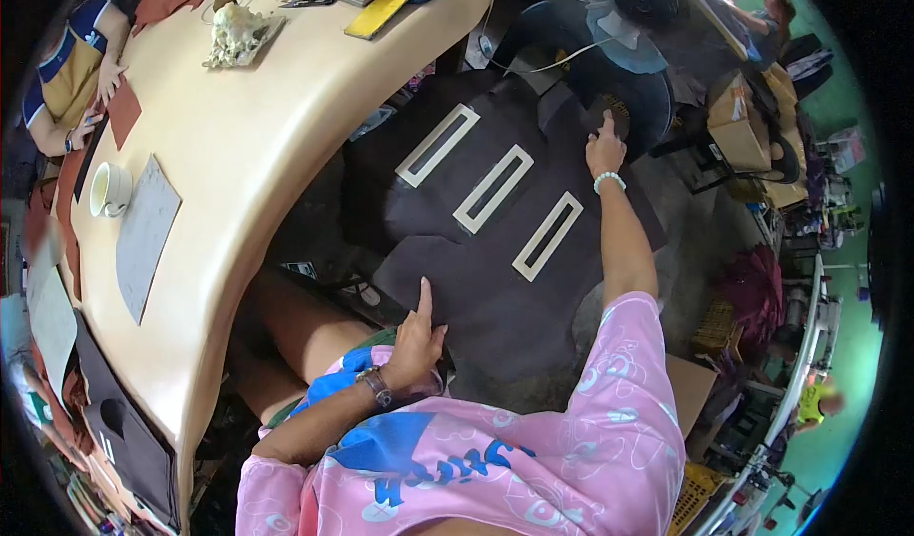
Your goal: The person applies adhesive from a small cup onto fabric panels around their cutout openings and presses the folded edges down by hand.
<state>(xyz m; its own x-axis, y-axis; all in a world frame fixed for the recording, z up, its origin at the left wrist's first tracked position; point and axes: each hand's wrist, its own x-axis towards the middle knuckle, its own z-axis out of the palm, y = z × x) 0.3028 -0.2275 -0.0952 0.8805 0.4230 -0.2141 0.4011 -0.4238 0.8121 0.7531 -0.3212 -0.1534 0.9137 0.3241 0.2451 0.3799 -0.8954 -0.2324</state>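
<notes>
Dark fabric pieces lie spread over my lap and the space in front of me. Three cream rectangular frames, the left one, the middle one and the right one, lie in a slanted row on the dark fabric. My left hand is over the near left part of the fabric, index finger stretched out, holding nothing I can see. Farther off at the upper right, my right hand points its index finger at the fabric's far edge, its other fingers partly curled. A beaded bracelet circles that wrist.
A pale curved table runs along the left with a white cup, a grey sheet and a yellow ruler. A co-worker's hands rest at its far side. A fan and a cardboard box stand at the upper right.
</notes>
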